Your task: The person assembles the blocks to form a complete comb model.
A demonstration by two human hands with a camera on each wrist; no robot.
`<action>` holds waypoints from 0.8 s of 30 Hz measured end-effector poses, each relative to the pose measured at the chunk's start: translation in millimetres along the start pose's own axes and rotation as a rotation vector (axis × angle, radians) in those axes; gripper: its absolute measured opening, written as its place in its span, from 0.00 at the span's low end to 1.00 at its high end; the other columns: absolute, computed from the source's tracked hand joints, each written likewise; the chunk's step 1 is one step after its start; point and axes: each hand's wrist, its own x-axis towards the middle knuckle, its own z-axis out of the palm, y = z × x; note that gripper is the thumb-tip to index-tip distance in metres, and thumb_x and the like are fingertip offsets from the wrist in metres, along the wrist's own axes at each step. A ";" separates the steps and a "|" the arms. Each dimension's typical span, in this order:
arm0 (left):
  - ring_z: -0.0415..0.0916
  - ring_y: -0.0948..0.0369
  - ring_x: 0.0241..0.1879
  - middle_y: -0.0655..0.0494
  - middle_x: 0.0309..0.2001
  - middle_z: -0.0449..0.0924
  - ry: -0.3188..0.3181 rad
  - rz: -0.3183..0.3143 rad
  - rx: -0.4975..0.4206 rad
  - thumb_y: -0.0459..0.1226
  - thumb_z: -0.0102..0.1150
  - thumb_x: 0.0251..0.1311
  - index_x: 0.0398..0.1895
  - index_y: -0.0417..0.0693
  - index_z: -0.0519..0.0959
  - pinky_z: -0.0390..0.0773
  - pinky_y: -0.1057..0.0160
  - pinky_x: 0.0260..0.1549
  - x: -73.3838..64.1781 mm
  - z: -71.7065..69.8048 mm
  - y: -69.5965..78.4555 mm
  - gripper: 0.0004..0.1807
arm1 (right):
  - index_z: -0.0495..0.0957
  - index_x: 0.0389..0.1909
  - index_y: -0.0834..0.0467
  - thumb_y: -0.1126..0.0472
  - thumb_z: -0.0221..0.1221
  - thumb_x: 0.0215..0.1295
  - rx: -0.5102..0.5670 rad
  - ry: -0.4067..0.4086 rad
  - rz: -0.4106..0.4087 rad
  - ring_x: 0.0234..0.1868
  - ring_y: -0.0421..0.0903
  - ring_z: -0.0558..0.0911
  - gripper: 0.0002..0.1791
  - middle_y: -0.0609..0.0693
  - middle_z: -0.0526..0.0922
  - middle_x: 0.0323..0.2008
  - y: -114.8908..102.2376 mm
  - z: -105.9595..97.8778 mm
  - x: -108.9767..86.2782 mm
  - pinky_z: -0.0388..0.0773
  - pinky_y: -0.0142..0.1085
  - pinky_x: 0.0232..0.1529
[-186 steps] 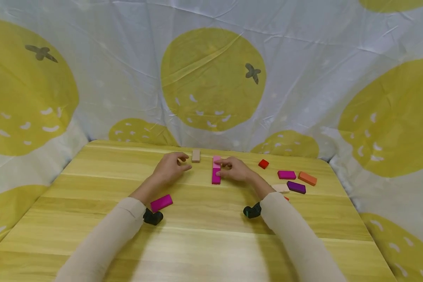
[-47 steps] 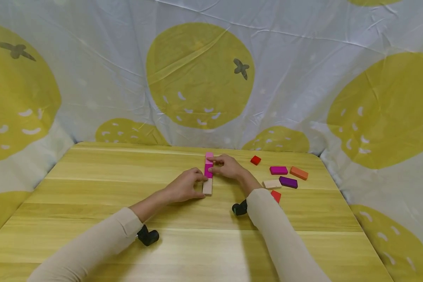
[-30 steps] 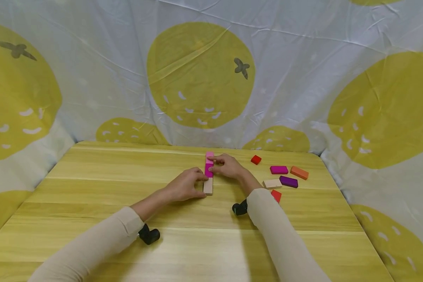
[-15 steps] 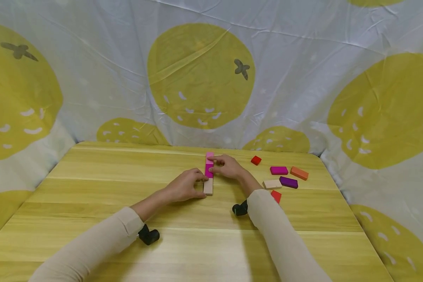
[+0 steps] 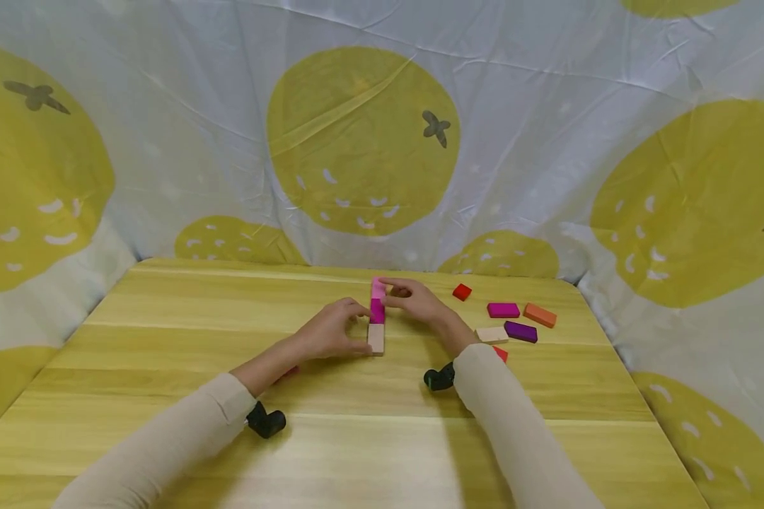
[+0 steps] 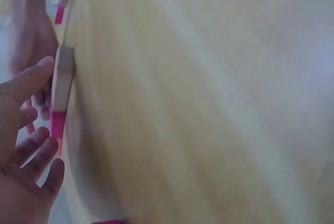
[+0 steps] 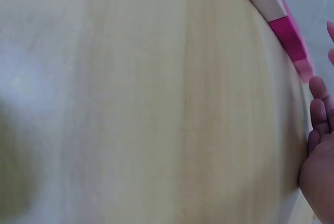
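Three blocks [image 5: 378, 309] lie end to end, and your left hand [image 5: 332, 331] and right hand [image 5: 421, 302] have just loosened, fingers spread beside them, so alignment looks settled.

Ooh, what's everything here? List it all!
Table: 1, yellowish, underneath
Cloth: 1, white-and-yellow, behind
Pink block: 1, pink, centre, farthest
Magenta blocks: 2, magenta, centre and right
Tan block: 1, tan, centre, nearest
Red blocks: 2, red, right
Orange block: 1, orange, right
Purple block: 1, purple, right
Cream block: 1, cream, right
Half-hidden block: 1, pinkish, left
Wrist gadgets: 2, black, left and right
Sleeves: 2, beige, left and right
Left hand: 1, bare, beside tan block
Right hand: 1, bare, beside pink block
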 end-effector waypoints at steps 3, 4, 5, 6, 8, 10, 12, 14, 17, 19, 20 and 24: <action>0.75 0.46 0.55 0.43 0.57 0.77 0.019 -0.005 -0.022 0.45 0.82 0.52 0.62 0.38 0.80 0.77 0.47 0.56 6.3 -9.2 -3.4 0.36 | 0.73 0.74 0.52 0.57 0.63 0.74 0.022 -0.012 0.007 0.52 0.52 0.79 0.29 0.55 0.81 0.51 -2.6 -5.4 -3.8 0.75 0.46 0.54; 0.74 0.45 0.57 0.42 0.58 0.76 0.021 -0.007 -0.027 0.45 0.81 0.53 0.63 0.37 0.79 0.76 0.46 0.58 9.2 -12.1 -3.9 0.37 | 0.72 0.74 0.53 0.57 0.62 0.75 0.024 -0.015 0.007 0.53 0.53 0.79 0.28 0.56 0.81 0.52 -3.9 -8.2 -5.2 0.76 0.47 0.56; 0.73 0.44 0.58 0.41 0.59 0.74 0.020 -0.007 -0.025 0.45 0.81 0.53 0.65 0.37 0.78 0.75 0.45 0.60 12.5 -14.7 -4.2 0.38 | 0.72 0.74 0.54 0.58 0.61 0.76 0.033 -0.018 0.007 0.55 0.54 0.78 0.28 0.56 0.80 0.54 -5.1 -11.4 -6.3 0.75 0.49 0.57; 0.72 0.43 0.61 0.40 0.61 0.73 0.018 -0.003 -0.018 0.46 0.81 0.54 0.65 0.36 0.77 0.73 0.44 0.62 16.1 -16.6 -5.2 0.39 | 0.72 0.74 0.54 0.58 0.61 0.76 0.040 -0.018 0.008 0.56 0.54 0.78 0.28 0.57 0.79 0.56 -6.1 -14.9 -7.3 0.75 0.50 0.59; 0.69 0.43 0.64 0.39 0.64 0.71 0.001 0.001 -0.005 0.46 0.80 0.54 0.67 0.36 0.76 0.69 0.44 0.65 22.9 -19.8 -6.2 0.40 | 0.71 0.74 0.56 0.58 0.61 0.76 0.061 -0.015 0.016 0.58 0.55 0.76 0.28 0.58 0.78 0.57 -8.0 -23.2 -9.4 0.73 0.53 0.61; 0.66 0.43 0.68 0.39 0.67 0.69 -0.023 0.010 0.010 0.47 0.80 0.54 0.68 0.36 0.75 0.65 0.45 0.69 28.9 -21.6 -8.0 0.42 | 0.71 0.74 0.58 0.57 0.61 0.76 0.077 -0.013 0.023 0.59 0.55 0.76 0.29 0.59 0.77 0.59 -9.4 -32.3 -11.5 0.72 0.55 0.63; 0.64 0.44 0.70 0.40 0.69 0.68 -0.039 0.015 0.029 0.48 0.80 0.54 0.69 0.36 0.74 0.62 0.46 0.71 33.4 -22.3 -10.9 0.44 | 0.71 0.74 0.57 0.55 0.62 0.76 0.076 -0.006 0.020 0.58 0.56 0.76 0.29 0.58 0.77 0.59 -10.4 -41.5 -13.4 0.72 0.57 0.62; 0.62 0.44 0.72 0.40 0.71 0.67 -0.051 0.016 0.033 0.49 0.81 0.53 0.70 0.35 0.73 0.60 0.47 0.72 39.4 -20.7 -12.6 0.45 | 0.72 0.74 0.56 0.54 0.62 0.75 0.070 0.006 0.019 0.57 0.56 0.76 0.30 0.58 0.77 0.58 -10.6 -53.3 -18.7 0.73 0.57 0.62; 0.60 0.44 0.73 0.41 0.73 0.66 -0.062 0.014 0.038 0.51 0.81 0.51 0.70 0.35 0.73 0.58 0.47 0.73 46.0 -17.1 -16.7 0.47 | 0.71 0.75 0.55 0.54 0.63 0.75 0.057 0.010 0.022 0.57 0.56 0.76 0.30 0.58 0.75 0.59 -10.7 -68.6 -27.1 0.73 0.57 0.60; 0.59 0.44 0.74 0.41 0.74 0.65 -0.078 0.016 0.037 0.51 0.81 0.51 0.71 0.35 0.73 0.58 0.48 0.73 48.9 -14.5 -19.4 0.48 | 0.69 0.76 0.55 0.53 0.62 0.76 0.047 0.005 0.035 0.57 0.56 0.75 0.31 0.59 0.74 0.60 -9.2 -77.6 -32.8 0.73 0.57 0.58; 0.58 0.45 0.74 0.42 0.74 0.64 -0.089 0.016 0.039 0.52 0.81 0.51 0.71 0.35 0.73 0.58 0.48 0.73 50.0 -13.2 -20.5 0.49 | 0.68 0.76 0.55 0.53 0.62 0.76 0.037 0.002 0.041 0.57 0.56 0.75 0.32 0.60 0.73 0.61 -8.2 -82.0 -35.8 0.74 0.58 0.55; 0.58 0.45 0.75 0.42 0.74 0.65 -0.121 0.016 0.053 0.52 0.81 0.52 0.70 0.34 0.73 0.58 0.50 0.74 53.2 -9.2 -22.9 0.48 | 0.66 0.78 0.56 0.53 0.61 0.77 -0.001 0.002 0.049 0.59 0.58 0.74 0.33 0.64 0.70 0.65 -2.8 -99.8 -45.4 0.74 0.60 0.54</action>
